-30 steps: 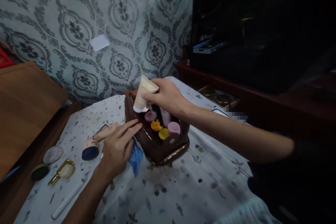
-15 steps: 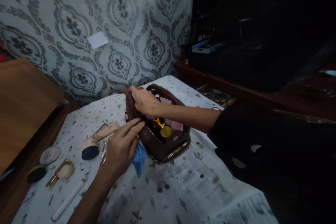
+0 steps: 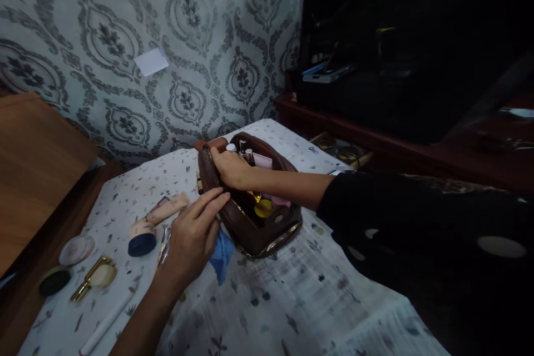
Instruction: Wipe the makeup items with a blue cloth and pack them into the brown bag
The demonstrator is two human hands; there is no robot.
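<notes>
A brown zippered makeup bag (image 3: 254,236) stands open on the patterned cloth. My right hand (image 3: 231,168) reaches down inside its left wall, with the fingertips hidden in the bag. My left hand (image 3: 196,233) rests its stretched fingertips on the bag's left rim; its thumb is out of sight. Inside the bag are a yellow round item (image 3: 263,208), a pink tube (image 3: 262,161), a white cap (image 3: 231,147) and silver-capped bottles (image 3: 242,148). A blue cloth (image 3: 222,256) lies against the bag beside my left hand.
On the patterned cloth (image 3: 283,295), left of my left hand, lie a dark-capped beige container (image 3: 142,238), a beige tube (image 3: 169,207), a round compact (image 3: 76,250), a gold-trimmed item (image 3: 94,278) and a white stick (image 3: 106,322). A dark red shelf (image 3: 300,117) borders the right side.
My right hand has moved from the bag's far left rim down into the bag. The white cap and bottle tops now show behind it. My left hand keeps its place.
</notes>
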